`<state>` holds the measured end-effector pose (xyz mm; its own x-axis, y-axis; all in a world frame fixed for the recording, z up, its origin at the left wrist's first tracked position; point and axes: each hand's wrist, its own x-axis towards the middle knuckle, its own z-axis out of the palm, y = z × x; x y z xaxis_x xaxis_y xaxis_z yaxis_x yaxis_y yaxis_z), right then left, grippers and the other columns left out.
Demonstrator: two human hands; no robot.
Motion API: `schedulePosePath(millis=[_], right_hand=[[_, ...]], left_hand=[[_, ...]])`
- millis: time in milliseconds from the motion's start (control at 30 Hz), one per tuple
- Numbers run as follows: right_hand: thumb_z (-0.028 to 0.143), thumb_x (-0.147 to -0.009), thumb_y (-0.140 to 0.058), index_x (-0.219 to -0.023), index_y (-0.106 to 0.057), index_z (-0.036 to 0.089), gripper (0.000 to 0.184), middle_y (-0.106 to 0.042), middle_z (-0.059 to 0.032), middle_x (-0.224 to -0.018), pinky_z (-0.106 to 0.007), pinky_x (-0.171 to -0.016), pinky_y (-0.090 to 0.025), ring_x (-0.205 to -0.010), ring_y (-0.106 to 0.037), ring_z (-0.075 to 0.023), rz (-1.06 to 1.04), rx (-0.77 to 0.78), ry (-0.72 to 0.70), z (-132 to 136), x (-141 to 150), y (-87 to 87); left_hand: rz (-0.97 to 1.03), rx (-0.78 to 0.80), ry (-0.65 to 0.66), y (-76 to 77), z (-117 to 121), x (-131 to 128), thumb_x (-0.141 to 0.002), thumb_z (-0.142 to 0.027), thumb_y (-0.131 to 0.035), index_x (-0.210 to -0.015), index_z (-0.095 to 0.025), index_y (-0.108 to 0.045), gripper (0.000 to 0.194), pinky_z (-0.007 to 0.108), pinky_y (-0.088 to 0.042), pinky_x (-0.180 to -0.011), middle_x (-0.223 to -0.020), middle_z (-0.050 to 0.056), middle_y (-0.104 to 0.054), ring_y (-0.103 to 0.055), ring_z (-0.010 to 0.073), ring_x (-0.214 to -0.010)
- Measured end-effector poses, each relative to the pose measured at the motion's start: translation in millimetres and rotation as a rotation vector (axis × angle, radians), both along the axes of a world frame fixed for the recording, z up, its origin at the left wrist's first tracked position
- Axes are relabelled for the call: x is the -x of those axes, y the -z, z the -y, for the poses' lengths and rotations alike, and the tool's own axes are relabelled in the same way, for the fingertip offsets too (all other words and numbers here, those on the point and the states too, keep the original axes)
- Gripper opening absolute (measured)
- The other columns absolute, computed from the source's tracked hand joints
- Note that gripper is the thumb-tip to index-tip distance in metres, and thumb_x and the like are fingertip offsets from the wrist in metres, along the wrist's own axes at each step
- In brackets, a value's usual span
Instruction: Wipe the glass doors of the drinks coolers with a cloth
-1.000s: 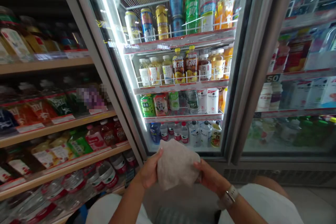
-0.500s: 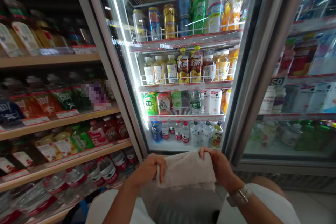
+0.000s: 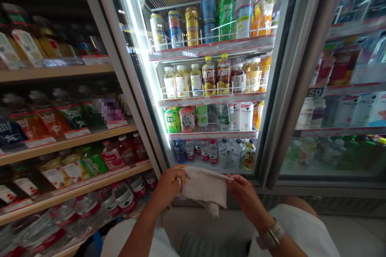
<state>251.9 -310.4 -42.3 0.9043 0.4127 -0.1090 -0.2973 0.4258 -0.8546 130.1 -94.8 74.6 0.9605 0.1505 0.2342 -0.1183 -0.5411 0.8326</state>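
A greyish-white cloth (image 3: 205,186) is stretched between my two hands, in front of the bottom of a lit drinks fridge. My left hand (image 3: 173,181) has its fingers wrapped round the cloth's left end. At the upper right corner, my right hand (image 3: 243,188) pinches the cloth between thumb and fingers. The lower edge droops, and a loose bit hangs down near the right. Behind the cloth, the fridge's bottom shelf holds small bottles with red caps (image 3: 213,152) and several dark-capped ones.
Wooden shelves (image 3: 69,135) full of bottled drinks stand on the left. The fridge's right frame (image 3: 279,88) rises beside its lit shelves of cans and bottles. Another glass-fronted fridge section (image 3: 334,180) is on the right. Tiled floor (image 3: 352,229) lies below.
My right hand has moved left and slightly down, closer to my left hand. The cloth now spans less width and its lower edge hangs unevenly.
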Motion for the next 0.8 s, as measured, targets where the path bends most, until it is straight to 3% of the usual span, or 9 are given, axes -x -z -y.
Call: schedulePosePath(millis=[167,267,333,433,500,567,700,800], right_hand=[[0.038,-0.045,-0.089,-0.084,-0.071,0.022,0.046,-0.071,-0.0064,-0.095,-0.044,-0.091,-0.049,-0.100,-0.064,-0.0295,0.066,0.182,0.030,0,-8,18.6],[0.036,-0.050,-0.087,-0.107,-0.071,0.027,0.060,-0.065,-0.0073,-0.123,-0.048,-0.109,-0.036,-0.127,-0.050,-0.0321,0.323,0.286,0.089,-6,-6,12.3],[0.038,-0.055,-0.085,-0.119,-0.066,0.029,0.067,-0.059,-0.0065,-0.135,-0.046,-0.115,-0.027,-0.135,-0.043,-0.0299,0.452,0.261,0.002,-11,-2,2.9],[0.040,-0.047,-0.090,-0.123,-0.064,0.026,0.082,-0.062,-0.0076,-0.131,-0.044,-0.110,-0.034,-0.128,-0.050,-0.0312,0.448,0.159,-0.229,-14,5,-6.7],[0.046,-0.044,-0.089,-0.111,-0.070,0.022,0.073,-0.071,-0.0076,-0.112,-0.042,-0.097,-0.046,-0.109,-0.061,-0.0312,0.339,0.114,-0.333,-12,10,-6.5],[0.052,-0.047,-0.086,-0.099,-0.072,0.020,0.063,-0.073,-0.0065,-0.094,-0.039,-0.086,-0.050,-0.093,-0.065,-0.0286,0.181,0.065,-0.364,-6,16,-2.6],[0.057,-0.050,-0.080,-0.091,-0.073,0.021,0.055,-0.073,-0.0084,-0.090,-0.039,-0.082,-0.052,-0.093,-0.066,-0.0297,-0.126,-0.022,-0.330,6,24,6.4],[0.064,-0.059,-0.069,-0.080,-0.074,0.020,0.049,-0.073,-0.0112,-0.079,-0.042,-0.078,-0.055,-0.089,-0.068,-0.0322,-0.213,0.010,-0.339,8,19,11.0]], left_hand=[[-0.028,-0.004,0.031,1.3,0,-7,-0.050,-0.014,-0.038,-0.045,-0.021,-0.052,0.016,0.032,-0.041,-0.088,-0.090,0.006,-0.066,-0.058,0.0211,-0.091],[-0.051,0.006,0.123,-2.2,6,-14,-0.050,-0.014,-0.038,-0.045,-0.021,-0.052,0.017,0.030,-0.042,-0.086,-0.090,0.005,-0.066,-0.058,0.0194,-0.088],[-0.075,0.014,0.223,-7.6,10,-17,-0.050,-0.015,-0.037,-0.045,-0.020,-0.052,0.017,0.029,-0.041,-0.084,-0.092,0.005,-0.066,-0.059,0.0184,-0.087],[-0.092,0.038,0.327,-16.0,13,-20,-0.050,-0.015,-0.038,-0.044,-0.019,-0.053,0.017,0.029,-0.041,-0.083,-0.097,0.005,-0.066,-0.059,0.0171,-0.085],[-0.085,0.056,0.334,-18.5,13,-20,-0.049,-0.015,-0.038,-0.044,-0.019,-0.054,0.017,0.029,-0.041,-0.082,-0.098,0.005,-0.067,-0.059,0.0174,-0.085],[-0.088,0.079,0.324,-16.3,10,-21,-0.049,-0.016,-0.039,-0.045,-0.019,-0.056,0.018,0.030,-0.041,-0.082,-0.096,0.006,-0.067,-0.059,0.0183,-0.086],[-0.134,0.159,0.338,3.7,2,-27,-0.055,-0.015,-0.044,-0.047,-0.019,-0.059,0.017,0.031,-0.042,-0.084,-0.087,0.006,-0.067,-0.059,0.0185,-0.083],[-0.148,0.261,0.203,29.1,-9,-37,-0.068,-0.028,-0.054,-0.058,-0.019,-0.062,0.015,0.031,-0.044,-0.078,-0.092,0.007,-0.068,-0.060,0.0204,-0.086]])
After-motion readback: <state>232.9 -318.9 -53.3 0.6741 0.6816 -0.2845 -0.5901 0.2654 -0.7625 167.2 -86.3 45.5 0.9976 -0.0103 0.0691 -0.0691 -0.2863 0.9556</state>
